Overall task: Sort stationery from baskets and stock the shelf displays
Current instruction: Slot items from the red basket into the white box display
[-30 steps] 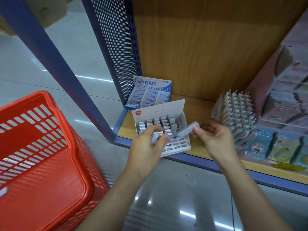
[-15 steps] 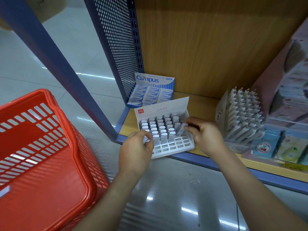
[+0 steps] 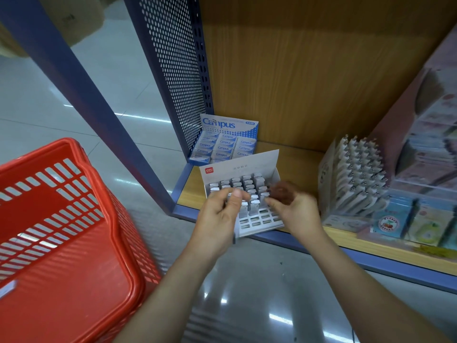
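A white display box (image 3: 258,222) stands at the front left of the wooden shelf (image 3: 299,159). Its back rows hold several small grey cases (image 3: 254,206); the front slots are vacant. My left hand (image 3: 218,219) hovers over the box's left side with its fingers curled round a small grey case (image 3: 228,201), of which only slivers show. My right hand (image 3: 294,210) is at the box's right side, motion-blurred, with its fingertips drawn together over the cases. Whether it holds anything cannot be seen.
A red plastic basket (image 3: 61,243) stands on the grey floor to the left. A blue Campus box (image 3: 227,142) sits behind the display box against the perforated side panel (image 3: 178,70). To the right are a grey pen display (image 3: 356,179) and pastel packets (image 3: 388,222).
My right hand put a long grey case into the display box and has drawn back toward my left hand. My left hand rose over the box's left side.
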`<action>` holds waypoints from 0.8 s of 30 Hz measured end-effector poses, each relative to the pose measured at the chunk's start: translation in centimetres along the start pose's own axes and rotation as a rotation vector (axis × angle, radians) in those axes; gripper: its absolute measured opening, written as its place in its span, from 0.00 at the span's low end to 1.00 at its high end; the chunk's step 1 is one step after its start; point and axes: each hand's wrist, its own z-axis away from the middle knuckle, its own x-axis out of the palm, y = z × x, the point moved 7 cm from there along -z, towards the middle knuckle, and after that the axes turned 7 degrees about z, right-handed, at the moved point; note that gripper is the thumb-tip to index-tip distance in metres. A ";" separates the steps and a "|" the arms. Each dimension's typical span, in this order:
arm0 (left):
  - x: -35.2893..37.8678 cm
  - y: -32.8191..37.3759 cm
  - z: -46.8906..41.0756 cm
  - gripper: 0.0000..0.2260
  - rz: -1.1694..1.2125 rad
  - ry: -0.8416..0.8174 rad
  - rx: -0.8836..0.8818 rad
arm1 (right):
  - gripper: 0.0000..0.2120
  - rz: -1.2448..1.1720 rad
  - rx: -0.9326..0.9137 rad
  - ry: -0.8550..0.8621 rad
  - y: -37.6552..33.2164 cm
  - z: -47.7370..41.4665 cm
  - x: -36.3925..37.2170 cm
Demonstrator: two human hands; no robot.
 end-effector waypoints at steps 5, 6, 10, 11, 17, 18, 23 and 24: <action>-0.3 1.2 0.4 0.06 0.270 0.051 -0.021 | 0.07 -0.462 0.178 -0.071 -0.4 2.3 -1.0; -0.3 1.4 0.5 0.05 0.309 0.085 -0.025 | 0.08 -0.636 0.227 -0.203 -1.3 3.4 -0.6; -0.2 1.2 0.6 0.06 0.375 0.127 -0.038 | 0.13 -0.700 0.165 -0.438 -3.9 5.9 0.0; -0.1 1.1 0.6 0.06 0.386 0.111 -0.043 | 0.10 -0.695 0.149 -0.408 -3.9 5.8 -0.1; -0.4 1.3 1.0 0.06 0.299 0.137 0.009 | 0.06 -0.428 -0.007 -0.299 -3.8 5.3 -1.5; -0.4 1.5 0.9 0.07 0.205 0.140 0.042 | 0.07 -0.335 -0.071 -0.272 -4.3 5.2 -1.8; 1.9 1.8 1.1 0.12 0.003 0.004 0.111 | 0.19 -0.182 -0.218 -0.196 -5.7 4.5 -2.1; 2.0 1.7 1.0 0.12 -0.032 0.011 0.128 | 0.20 -0.165 -0.227 -0.162 -5.2 4.3 -2.3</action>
